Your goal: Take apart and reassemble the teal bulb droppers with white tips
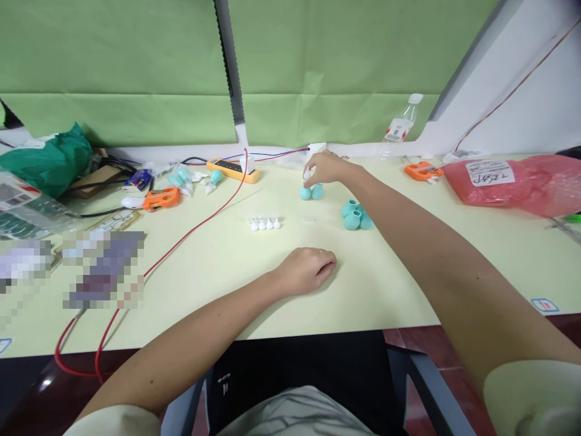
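My right hand [323, 168] reaches to the back of the table, its fingertips pinched on a small white piece [308, 174]. Directly below are round teal pieces [316, 192], partly covered by that hand. Close to my right forearm stands a cluster of teal round pots with open necks [352, 219]; the arm hides part of it. Loosely curled into a fist, my left hand [306, 271] rests on the table nearer to me, with nothing visible in it. Several small white bulb-shaped pieces [265, 224] line up in a row beyond it, to the left.
A red cable [195, 228] crosses the left side to a yellow power strip [233, 171]. Orange-handled scissors [162, 198] and bagged teal pieces [181, 177] lie left. At right are an orange tool [423, 171], a pink bag [503, 184] and a plastic bottle [402, 124].
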Demonstrator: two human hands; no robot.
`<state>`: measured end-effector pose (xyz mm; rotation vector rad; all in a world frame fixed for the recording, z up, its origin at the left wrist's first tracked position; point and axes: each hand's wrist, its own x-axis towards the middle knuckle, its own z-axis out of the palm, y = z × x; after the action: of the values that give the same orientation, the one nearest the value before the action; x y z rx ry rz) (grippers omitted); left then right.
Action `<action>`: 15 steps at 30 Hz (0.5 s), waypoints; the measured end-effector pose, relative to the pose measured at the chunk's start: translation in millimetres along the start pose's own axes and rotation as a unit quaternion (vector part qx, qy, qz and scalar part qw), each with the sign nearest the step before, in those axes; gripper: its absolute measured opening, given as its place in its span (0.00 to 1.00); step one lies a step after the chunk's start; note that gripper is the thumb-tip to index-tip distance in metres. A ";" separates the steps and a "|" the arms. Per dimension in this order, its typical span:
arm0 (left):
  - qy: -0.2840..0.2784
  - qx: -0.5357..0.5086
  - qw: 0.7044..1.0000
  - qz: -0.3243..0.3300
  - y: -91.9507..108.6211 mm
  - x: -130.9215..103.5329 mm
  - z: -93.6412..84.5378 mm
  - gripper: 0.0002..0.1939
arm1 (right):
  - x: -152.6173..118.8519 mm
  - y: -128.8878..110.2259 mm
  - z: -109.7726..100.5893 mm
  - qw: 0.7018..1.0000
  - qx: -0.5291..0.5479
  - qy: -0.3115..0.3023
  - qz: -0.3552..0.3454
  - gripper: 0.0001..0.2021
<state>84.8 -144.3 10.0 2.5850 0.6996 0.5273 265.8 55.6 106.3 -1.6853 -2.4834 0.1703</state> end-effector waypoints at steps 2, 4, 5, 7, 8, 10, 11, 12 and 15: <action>0.001 0.001 1.000 0.002 -0.8 0.0 0.8 0.12 | -0.2 1.5 0.2 1.000 -0.001 0.001 0.020 0.23; 0.005 0.000 1.000 0.005 -1.5 -0.1 1.5 0.12 | -0.5 2.8 0.3 1.000 0.000 0.003 0.028 0.23; 0.005 0.001 1.000 0.006 -1.8 -0.1 1.7 0.12 | -0.6 3.3 0.3 1.000 0.001 0.002 0.027 0.23; 0.006 0.003 1.000 0.008 -1.9 -0.1 1.8 0.12 | -0.4 4.1 0.2 1.000 0.000 -0.001 0.020 0.22; 0.005 0.004 1.000 0.008 -1.8 -0.1 1.7 0.12 | -0.2 4.4 0.2 1.000 0.000 -0.004 0.018 0.21; 0.004 0.006 1.000 0.007 -1.4 0.0 1.2 0.12 | 0.3 4.3 0.0 1.000 0.003 -0.014 0.015 0.20; 0.003 0.007 1.000 0.007 -1.2 0.0 0.9 0.12 | 0.5 4.1 -0.2 1.000 0.007 -0.018 0.012 0.20; 0.002 0.008 1.000 0.006 -1.0 0.0 0.6 0.12 | 0.6 3.7 -0.4 1.000 0.013 -0.023 0.009 0.19; 0.000 0.006 1.000 0.006 -0.5 0.1 0.0 0.12 | 0.3 2.3 -1.5 0.999 0.027 -0.031 0.003 0.17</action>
<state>84.6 -143.9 9.8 2.6018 0.6901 0.5282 268.1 56.7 107.4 -1.6919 -2.4946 0.2926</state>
